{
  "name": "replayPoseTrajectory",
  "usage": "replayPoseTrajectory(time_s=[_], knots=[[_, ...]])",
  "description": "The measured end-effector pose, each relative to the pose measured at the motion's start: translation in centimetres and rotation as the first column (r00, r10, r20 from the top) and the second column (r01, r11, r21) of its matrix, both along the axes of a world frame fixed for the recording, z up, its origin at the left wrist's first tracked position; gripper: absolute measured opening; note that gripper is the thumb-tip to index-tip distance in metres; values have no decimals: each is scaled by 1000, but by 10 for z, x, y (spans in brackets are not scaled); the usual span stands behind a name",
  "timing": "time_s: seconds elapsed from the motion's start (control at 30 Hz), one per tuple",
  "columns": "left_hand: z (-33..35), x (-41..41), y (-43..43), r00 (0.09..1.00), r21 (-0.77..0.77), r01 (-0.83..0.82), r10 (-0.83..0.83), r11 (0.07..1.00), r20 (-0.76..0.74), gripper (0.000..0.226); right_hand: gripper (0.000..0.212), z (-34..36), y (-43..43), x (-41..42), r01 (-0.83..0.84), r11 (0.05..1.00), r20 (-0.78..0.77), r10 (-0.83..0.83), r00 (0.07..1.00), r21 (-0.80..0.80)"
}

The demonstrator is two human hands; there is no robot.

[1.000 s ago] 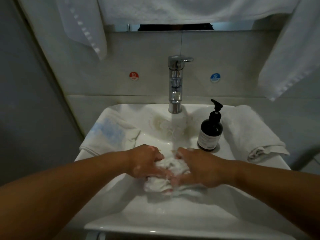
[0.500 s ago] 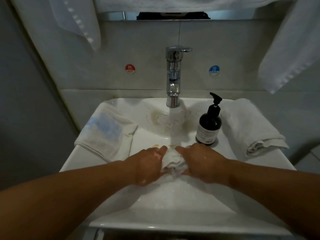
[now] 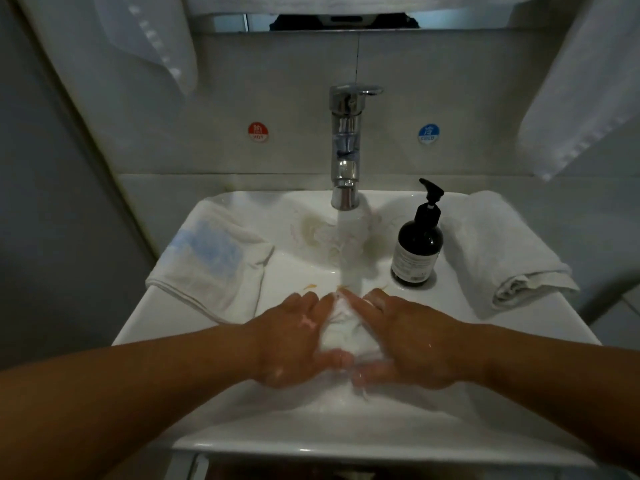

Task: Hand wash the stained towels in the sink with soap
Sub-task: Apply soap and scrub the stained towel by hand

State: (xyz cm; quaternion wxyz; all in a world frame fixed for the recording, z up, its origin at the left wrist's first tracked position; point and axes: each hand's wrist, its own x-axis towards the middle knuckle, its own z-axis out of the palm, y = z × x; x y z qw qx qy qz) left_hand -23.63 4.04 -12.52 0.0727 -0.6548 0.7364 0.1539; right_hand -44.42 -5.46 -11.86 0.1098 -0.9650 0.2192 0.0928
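Glossy white porcelain makes up the sink (image 3: 311,441), its smooth rounded front rim nearest at 6 o'clock. Just beyond it, at the basin's centre, the left hand (image 3: 294,344) and right hand (image 3: 408,344) cup a wet towel (image 3: 341,332) between them, fingers curved along its sides and thumbs meeting at its near end. The soaked white cloth is bunched into a lumpy wad whose long axis runs 6 to 12 o'clock, its narrow far end pointing into the stream of water (image 3: 349,254).

At 10 o'clock a flat folded towel (image 3: 211,261), blotched blue, drapes over the rim. At 2 o'clock lies a plush rolled towel (image 3: 495,258), and just beside it stands a dark round soap bottle (image 3: 417,247) with a black pump. A chrome cylindrical tap (image 3: 344,150) rises at 12 o'clock, flanked by a red sticker (image 3: 258,132) and a blue sticker (image 3: 428,134) on the grey tiled wall. Farthest, white hanging towels (image 3: 152,39) droop from above.
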Motion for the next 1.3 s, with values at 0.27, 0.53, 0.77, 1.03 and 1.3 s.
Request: replayPoseTrajectory(time_s=[0.27, 0.53, 0.77, 1.03, 1.3], knots=[[-9, 10, -27, 994, -196, -56, 37, 979, -101, 36, 33, 6, -16, 14, 57, 997, 263, -69, 962, 54], [5, 12, -17, 943, -150, -156, 102, 976, -316, 57, 77, 8, -9, 8, 97, 995, 119, -96, 988, -2], [-11, 6, -4, 967, -3, -13, 12, 1000, -253, 92, 116, -1, 9, 7, 4, 998, -29, -5, 1000, -56], [5, 3, -18, 973, -68, -110, 94, 992, -212, 43, 61, 1, -8, 11, 102, 990, 153, -116, 981, 96], [12, 13, -16, 896, -69, -235, 189, 970, -402, 48, 69, 7, -4, 7, 102, 971, 116, -129, 985, 217]])
